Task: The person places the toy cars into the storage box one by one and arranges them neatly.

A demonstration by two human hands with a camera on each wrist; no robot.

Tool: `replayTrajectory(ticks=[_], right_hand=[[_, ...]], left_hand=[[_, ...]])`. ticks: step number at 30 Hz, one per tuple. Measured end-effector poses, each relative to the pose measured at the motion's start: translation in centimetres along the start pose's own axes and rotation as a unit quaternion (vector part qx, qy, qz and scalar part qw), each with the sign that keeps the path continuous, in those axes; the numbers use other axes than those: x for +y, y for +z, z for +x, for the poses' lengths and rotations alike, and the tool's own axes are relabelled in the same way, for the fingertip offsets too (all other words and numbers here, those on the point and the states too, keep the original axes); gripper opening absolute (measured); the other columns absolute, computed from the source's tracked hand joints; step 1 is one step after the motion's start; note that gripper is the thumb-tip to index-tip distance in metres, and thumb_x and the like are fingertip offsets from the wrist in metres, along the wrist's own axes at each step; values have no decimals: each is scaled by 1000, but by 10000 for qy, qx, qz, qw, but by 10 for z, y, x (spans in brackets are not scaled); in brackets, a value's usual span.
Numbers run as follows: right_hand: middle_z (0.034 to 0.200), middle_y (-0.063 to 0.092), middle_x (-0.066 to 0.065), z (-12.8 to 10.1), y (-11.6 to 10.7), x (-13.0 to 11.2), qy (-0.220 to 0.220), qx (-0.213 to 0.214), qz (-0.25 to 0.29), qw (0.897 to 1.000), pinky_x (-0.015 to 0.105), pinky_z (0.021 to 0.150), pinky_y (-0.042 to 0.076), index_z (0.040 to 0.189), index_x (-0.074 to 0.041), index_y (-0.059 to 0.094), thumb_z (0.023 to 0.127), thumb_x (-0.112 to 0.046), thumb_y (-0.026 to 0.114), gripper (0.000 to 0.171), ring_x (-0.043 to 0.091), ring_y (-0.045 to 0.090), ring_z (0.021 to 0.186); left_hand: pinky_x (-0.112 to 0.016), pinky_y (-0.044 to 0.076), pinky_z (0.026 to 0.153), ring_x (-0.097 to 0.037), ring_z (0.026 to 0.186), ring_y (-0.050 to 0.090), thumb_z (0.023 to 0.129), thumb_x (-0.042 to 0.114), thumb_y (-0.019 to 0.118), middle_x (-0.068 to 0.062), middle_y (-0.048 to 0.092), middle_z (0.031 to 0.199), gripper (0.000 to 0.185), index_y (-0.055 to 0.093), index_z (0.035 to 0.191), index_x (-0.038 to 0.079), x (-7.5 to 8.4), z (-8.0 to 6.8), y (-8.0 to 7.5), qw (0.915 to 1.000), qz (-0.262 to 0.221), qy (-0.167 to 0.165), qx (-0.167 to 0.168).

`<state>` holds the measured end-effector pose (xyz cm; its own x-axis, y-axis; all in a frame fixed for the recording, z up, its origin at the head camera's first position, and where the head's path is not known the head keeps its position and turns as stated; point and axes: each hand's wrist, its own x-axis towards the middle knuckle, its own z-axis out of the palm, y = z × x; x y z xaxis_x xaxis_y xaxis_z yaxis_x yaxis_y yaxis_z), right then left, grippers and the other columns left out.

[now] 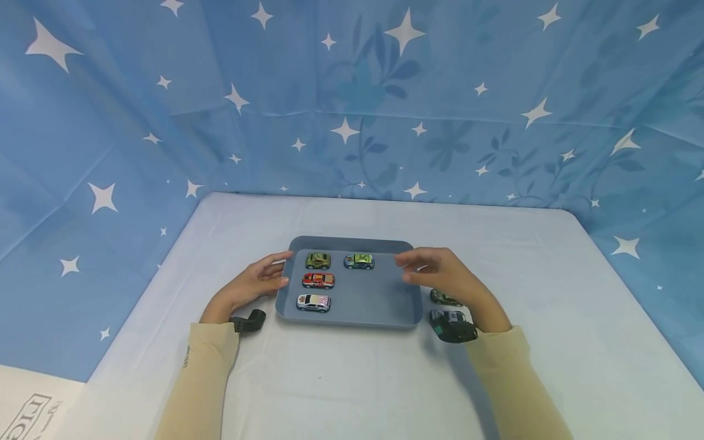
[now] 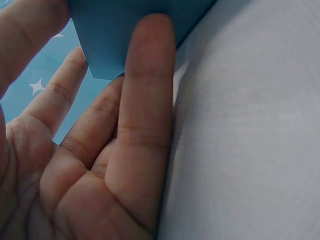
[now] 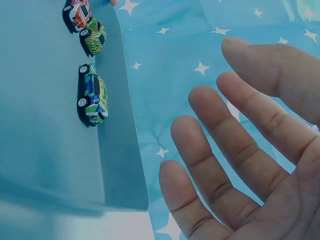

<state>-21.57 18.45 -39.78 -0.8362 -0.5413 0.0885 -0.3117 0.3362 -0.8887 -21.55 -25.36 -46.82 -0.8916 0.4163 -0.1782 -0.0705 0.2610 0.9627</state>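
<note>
A grey-blue tray (image 1: 379,299) lies on the table with several toy cars in it. A green car (image 1: 318,261), a red-orange car (image 1: 318,280) and a white car (image 1: 313,302) form a column at its left. A blue-and-green car (image 1: 359,261) stands by the back wall, right of the green one. My left hand (image 1: 253,284) is at the tray's left side; in the left wrist view its extended fingers (image 2: 150,75) meet the outer wall. Over the tray's right edge hovers my right hand (image 1: 440,272), fingers spread and relaxed, holding nothing.
Right of the tray, partly hidden by my right forearm, are a dark green camouflage car (image 1: 444,297) and a grey car (image 1: 454,316). A white cloth (image 1: 319,379) covers the table. Behind it hangs a blue star-patterned curtain (image 1: 308,165).
</note>
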Motion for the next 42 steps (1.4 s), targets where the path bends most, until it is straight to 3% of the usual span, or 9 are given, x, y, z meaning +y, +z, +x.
replayTrajectory(ticks=[5,11,18,25,32,42], right_hand=[[131,73,23,-9,-1,2,-35,185,-209,9996,30,97,57,134,9,70,100,-1,75,35,34,70,116],[131,73,23,-20,-2,7,-143,327,-373,9987,33,99,58,133,9,71,100,0,74,34,40,69,120],[130,75,19,-31,-8,13,-240,536,-738,9955,47,106,56,131,7,72,100,0,75,32,22,70,120],[129,75,18,-41,-12,19,-147,616,-827,9946,31,106,54,131,5,73,100,0,75,32,31,69,121],[131,75,18,-47,-19,25,-154,696,-921,9932,26,106,51,132,6,73,99,-1,75,33,8,67,120],[134,73,19,-58,-25,35,118,825,-804,9933,23,107,49,133,7,72,100,-2,75,34,-3,61,122]], left_hand=[[-57,45,118,-50,153,41,108,15,67,-34,36,167,75,27,171,3,0,0,-1,10000,45,2,-5],[-57,44,119,-49,153,40,108,15,67,-33,35,168,76,27,172,4,1,0,-1,10000,33,-40,-9],[-59,42,119,-49,154,39,108,17,68,-34,35,168,77,27,172,4,1,1,-2,10000,45,-46,-2],[-59,42,119,-49,153,40,108,17,68,-33,36,168,77,27,172,4,1,2,-2,10000,21,-43,-11],[-58,43,119,-49,153,40,108,16,67,-33,37,167,76,27,171,4,1,3,-2,10000,19,-38,-9],[-59,41,120,-50,155,36,108,18,67,-34,34,168,77,26,172,4,2,-1,0,10000,38,-74,-37]])
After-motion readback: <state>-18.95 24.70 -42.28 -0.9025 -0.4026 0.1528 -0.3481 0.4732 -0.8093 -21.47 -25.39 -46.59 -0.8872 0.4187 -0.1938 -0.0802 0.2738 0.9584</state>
